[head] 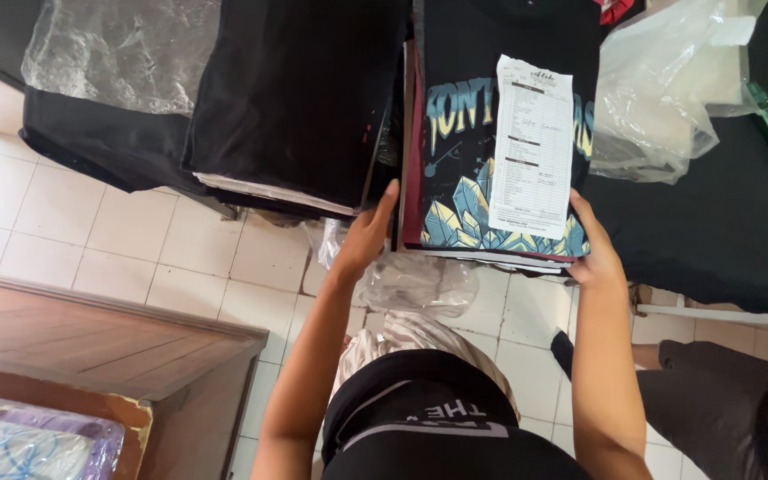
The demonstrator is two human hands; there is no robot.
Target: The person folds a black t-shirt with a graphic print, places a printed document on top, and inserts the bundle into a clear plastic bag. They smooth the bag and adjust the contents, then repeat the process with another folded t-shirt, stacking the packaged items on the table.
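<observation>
Left hand (368, 233) pressed flat against the left edge of a stack of folded shirts (455, 133), fingers straight and together, thumb up along the side, not curled around anything. Right hand (594, 251) at the stack's near right corner, fingers tucked under the bottom edge and hidden, thumb lying on top, gripping the corner. Stack resting on the black-covered table (713, 222) straight ahead, topmost shirt black with a blue and yellow print. White paper slip (533, 147) lying on top of the stack, slightly tilted. Second pile of black shirts (300, 98) just beside it on the left. Clear plastic bag (660, 89) crumpled to the right; another (415, 283) hanging below the table edge between both wrists.
</observation>
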